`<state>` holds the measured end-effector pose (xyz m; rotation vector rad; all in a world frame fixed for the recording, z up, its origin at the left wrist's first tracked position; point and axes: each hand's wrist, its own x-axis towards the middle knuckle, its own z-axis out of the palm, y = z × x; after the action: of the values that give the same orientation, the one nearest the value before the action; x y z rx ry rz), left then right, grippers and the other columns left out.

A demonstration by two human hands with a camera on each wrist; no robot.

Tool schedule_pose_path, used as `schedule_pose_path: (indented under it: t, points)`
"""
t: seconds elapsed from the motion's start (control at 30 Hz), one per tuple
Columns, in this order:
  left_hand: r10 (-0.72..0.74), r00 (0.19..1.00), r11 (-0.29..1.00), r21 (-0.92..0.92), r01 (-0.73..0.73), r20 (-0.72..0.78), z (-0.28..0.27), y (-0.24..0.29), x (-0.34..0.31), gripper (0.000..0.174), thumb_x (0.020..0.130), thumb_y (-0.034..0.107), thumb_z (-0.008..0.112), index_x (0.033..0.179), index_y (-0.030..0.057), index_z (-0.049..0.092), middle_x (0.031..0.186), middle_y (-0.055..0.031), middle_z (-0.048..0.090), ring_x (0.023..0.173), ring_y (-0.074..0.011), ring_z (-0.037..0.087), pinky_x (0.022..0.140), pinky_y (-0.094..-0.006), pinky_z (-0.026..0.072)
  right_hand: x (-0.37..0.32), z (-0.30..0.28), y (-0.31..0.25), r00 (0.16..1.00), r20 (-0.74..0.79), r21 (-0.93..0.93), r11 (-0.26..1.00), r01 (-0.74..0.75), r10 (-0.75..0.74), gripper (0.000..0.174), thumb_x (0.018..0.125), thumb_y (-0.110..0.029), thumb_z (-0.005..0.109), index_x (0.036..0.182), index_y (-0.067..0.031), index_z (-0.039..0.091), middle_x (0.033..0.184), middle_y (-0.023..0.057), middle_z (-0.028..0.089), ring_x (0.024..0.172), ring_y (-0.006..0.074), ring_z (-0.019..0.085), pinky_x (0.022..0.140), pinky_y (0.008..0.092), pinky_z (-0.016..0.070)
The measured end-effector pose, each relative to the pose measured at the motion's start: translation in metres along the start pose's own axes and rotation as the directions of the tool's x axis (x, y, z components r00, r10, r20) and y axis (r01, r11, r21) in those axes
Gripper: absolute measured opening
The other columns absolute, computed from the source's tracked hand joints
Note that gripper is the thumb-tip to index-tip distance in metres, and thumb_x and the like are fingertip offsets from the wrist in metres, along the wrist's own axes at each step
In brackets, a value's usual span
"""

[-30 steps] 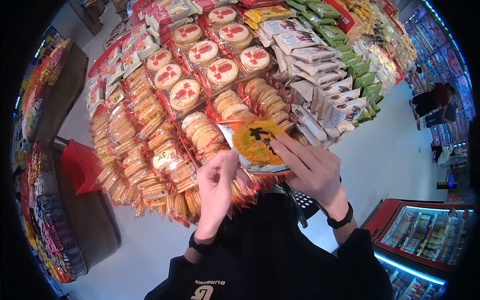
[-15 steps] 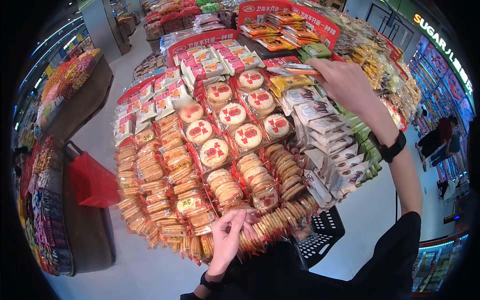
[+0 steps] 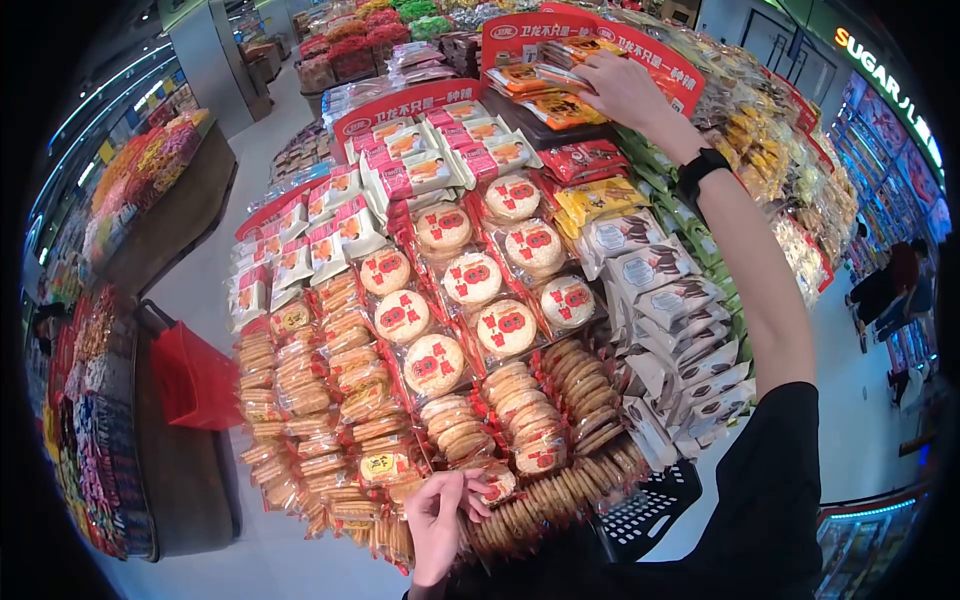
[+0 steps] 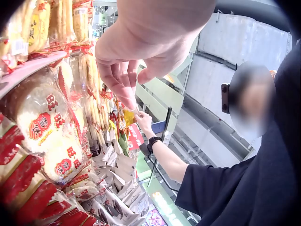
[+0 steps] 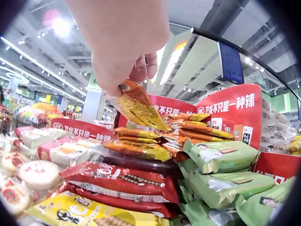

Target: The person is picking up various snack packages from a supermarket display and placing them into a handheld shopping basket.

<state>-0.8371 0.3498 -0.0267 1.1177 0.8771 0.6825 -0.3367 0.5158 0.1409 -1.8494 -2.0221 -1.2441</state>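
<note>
My right hand (image 3: 628,98) reaches to the far side of the round snack display and pinches an orange snack packet (image 5: 141,109) by its upper end. In the right wrist view the packet hangs tilted over a stack of orange packets (image 5: 141,149), its lower edge close above them. Red packets (image 5: 122,181) and green packets (image 5: 225,186) lie in front. My left hand (image 3: 435,520) hovers at the near edge, fingers loosely bent and holding nothing. Beside it are wrapped round rice crackers (image 3: 498,484); larger cracker packs (image 4: 42,125) show in the left wrist view.
Red sign boards (image 3: 655,62) stand behind the orange packets. A black perforated basket (image 3: 652,512) is at the near right, below the display. To the left a red basket (image 3: 190,372) stands beside another sweets counter. People (image 3: 885,285) are in the right aisle.
The orange packet was in front of my body, with my right hand on it. My right hand has carried it away to the far stack. My left hand stays near the front edge.
</note>
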Motion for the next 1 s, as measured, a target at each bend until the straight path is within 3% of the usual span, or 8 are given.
schedule_pose_path:
  t: [0.17,0.27,0.43,0.63,0.77,0.87,0.9,1.0]
  points:
    - [0.023,1.000,0.999,0.033,-0.023,-0.006,0.001,-0.004,0.008,0.032,0.102,0.020,0.046,0.101,-0.0061,0.064,0.079,-0.0135,0.069,0.057,-0.0165,0.064,0.051,-0.0249,0.0469,0.010,0.044,-0.024,0.973,0.218,-0.041,0.997,-0.063,0.070,0.013,0.080,-0.016,0.065,0.081,-0.0021,0.064,0.092,0.0160,0.061,0.079,0.0329,0.065,0.070,0.0434,0.0524]
    - [-0.010,0.999,1.000,0.028,0.009,0.034,0.000,-0.004,0.009,0.031,0.103,0.017,0.046,0.106,-0.0072,0.064,0.085,-0.0129,0.069,0.062,-0.0144,0.063,0.056,-0.0240,0.0475,0.015,0.067,-0.040,0.970,0.210,-0.063,0.992,-0.108,0.119,0.011,0.078,-0.013,0.065,0.078,-0.0012,0.065,0.093,0.0178,0.062,0.079,0.0337,0.066,0.071,0.0436,0.0522]
    - [-0.021,0.999,0.999,0.039,0.020,0.029,-0.002,-0.003,0.009,0.031,0.103,0.017,0.045,0.106,-0.0070,0.064,0.086,-0.0134,0.069,0.062,-0.0148,0.063,0.057,-0.0241,0.0476,0.020,0.051,-0.061,0.870,0.362,0.131,0.906,-0.403,0.334,0.056,0.098,-0.042,0.042,0.090,0.0073,0.069,0.108,0.0301,0.060,0.094,0.0424,0.063,0.084,0.0473,0.0519]
    - [0.003,1.000,0.999,0.033,-0.004,0.024,0.001,-0.002,0.006,0.031,0.103,0.017,0.045,0.104,-0.0066,0.064,0.084,-0.0137,0.069,0.060,-0.0154,0.063,0.054,-0.0245,0.0472,0.018,0.082,-0.046,0.794,0.407,0.190,0.808,-0.557,0.452,0.059,0.097,-0.044,0.040,0.096,0.0076,0.069,0.120,0.0337,0.055,0.100,0.0455,0.060,0.091,0.0496,0.0464]
    - [0.034,0.997,0.999,0.036,-0.037,0.074,0.000,0.002,0.001,0.031,0.103,0.017,0.045,0.105,-0.0068,0.064,0.086,-0.0133,0.070,0.062,-0.0141,0.063,0.055,-0.0237,0.0475,0.021,0.060,-0.024,0.758,0.563,0.270,0.794,-0.544,0.328,0.057,0.098,-0.041,0.033,0.105,0.0050,0.066,0.121,0.0248,0.059,0.105,0.0394,0.060,0.089,0.0471,0.0483]
    - [0.046,0.996,0.998,0.029,-0.049,0.073,-0.002,0.003,-0.004,0.031,0.103,0.017,0.045,0.105,-0.0065,0.064,0.086,-0.0131,0.070,0.062,-0.0133,0.063,0.055,-0.0231,0.0473,0.021,0.033,-0.011,0.654,0.704,0.376,0.635,-0.675,0.278,0.055,0.098,-0.034,0.041,0.139,0.0025,0.041,0.115,0.0261,0.062,0.102,0.0398,0.061,0.088,0.0479,0.0467]
    - [0.050,0.996,0.998,0.022,-0.052,0.077,-0.002,0.003,-0.007,0.031,0.103,0.017,0.045,0.105,-0.0063,0.065,0.086,-0.0128,0.070,0.062,-0.0129,0.063,0.055,-0.0228,0.0471,0.017,0.022,-0.011,0.683,0.675,0.310,0.733,-0.606,0.279,0.059,0.099,-0.030,0.042,0.147,-0.0009,0.026,0.120,0.0244,0.061,0.106,0.0395,0.061,0.091,0.0459,0.0468]
    - [0.065,0.993,0.998,0.013,-0.066,0.099,-0.002,0.001,-0.014,0.029,0.102,0.017,0.047,0.105,-0.0055,0.065,0.086,-0.0121,0.070,0.062,-0.0117,0.062,0.055,-0.0220,0.0466,0.000,-0.007,-0.014,0.811,0.538,0.262,0.868,-0.421,0.231,0.056,0.098,-0.030,0.043,0.145,-0.0021,0.032,0.116,0.0230,0.062,0.106,0.0398,0.060,0.091,0.0453,0.0474]
